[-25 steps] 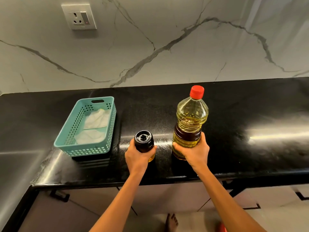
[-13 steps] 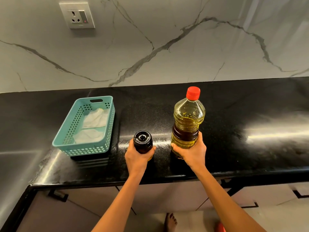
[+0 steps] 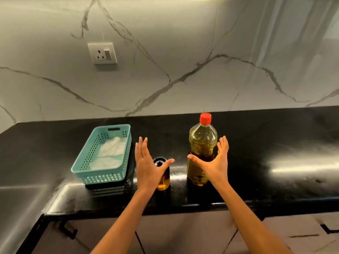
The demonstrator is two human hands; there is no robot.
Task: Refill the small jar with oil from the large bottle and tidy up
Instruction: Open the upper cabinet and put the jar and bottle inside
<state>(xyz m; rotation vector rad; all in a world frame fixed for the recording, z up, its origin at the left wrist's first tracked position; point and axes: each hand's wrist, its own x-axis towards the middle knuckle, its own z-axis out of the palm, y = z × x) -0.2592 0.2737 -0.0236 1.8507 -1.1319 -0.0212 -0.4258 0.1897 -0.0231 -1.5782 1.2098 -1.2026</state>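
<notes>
Bottle (image 3: 202, 149): upright on worktop (image 3: 275, 143), capped, nearly full; likely heavy, slick; hold at waist. Jar (image 3: 162, 173): small, lidded, beside it. Left hand (image 3: 146, 167), right hand (image 3: 214, 164): spread open, gripping nothing.

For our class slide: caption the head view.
Open left hand and right hand beside capped jar and oil bottle.

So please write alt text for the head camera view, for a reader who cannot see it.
Two open hands, left hand and right hand, hover by a small jar and a red-capped oil bottle on a black counter; a teal basket stands left.
</notes>
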